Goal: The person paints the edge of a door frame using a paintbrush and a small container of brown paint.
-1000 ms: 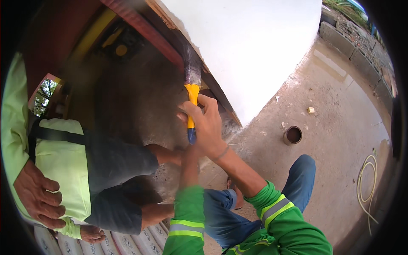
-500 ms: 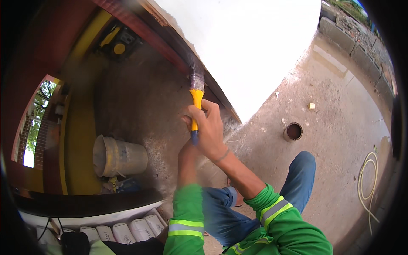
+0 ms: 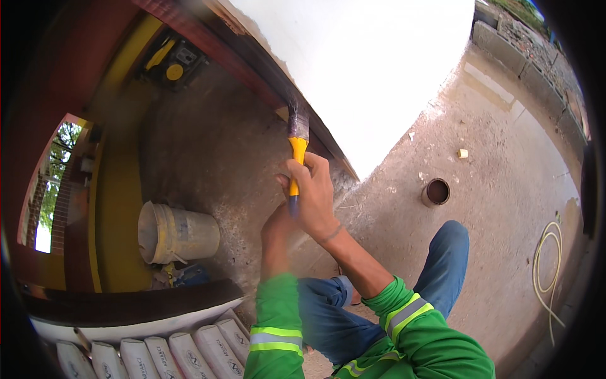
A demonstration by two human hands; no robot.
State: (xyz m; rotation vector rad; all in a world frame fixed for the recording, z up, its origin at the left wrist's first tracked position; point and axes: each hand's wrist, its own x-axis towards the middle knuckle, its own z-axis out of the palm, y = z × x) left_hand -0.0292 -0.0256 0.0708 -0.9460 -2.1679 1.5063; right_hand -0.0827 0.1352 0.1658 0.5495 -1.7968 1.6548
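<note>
My right hand [image 3: 314, 192] is closed around the yellow handle of a paintbrush [image 3: 298, 151]. The handle ends in blue, and the dark bristles press against the dark brown wooden edge [image 3: 325, 140] that runs along a bright white panel [image 3: 360, 69]. Just behind my right wrist is my left hand [image 3: 276, 230]; its fingers are mostly hidden there, so I cannot see whether it grips anything. To the right on the floor stands an open can [image 3: 435, 192] with dark brown paint or stain inside.
A dirty whitish bucket [image 3: 189, 234] lies on its side at left. White packages [image 3: 145, 357] line the lower left. Farther back is a yellow-and-black machine [image 3: 177, 63]. A pale hose [image 3: 548, 259] coils at right, below concrete blocks [image 3: 502, 47]. A small yellow block [image 3: 463, 153] lies beyond the can.
The brush and my right hand have shifted slightly right and down along the wooden edge. At the lower left, a dark and pale shape has gone, uncovering more white packages.
</note>
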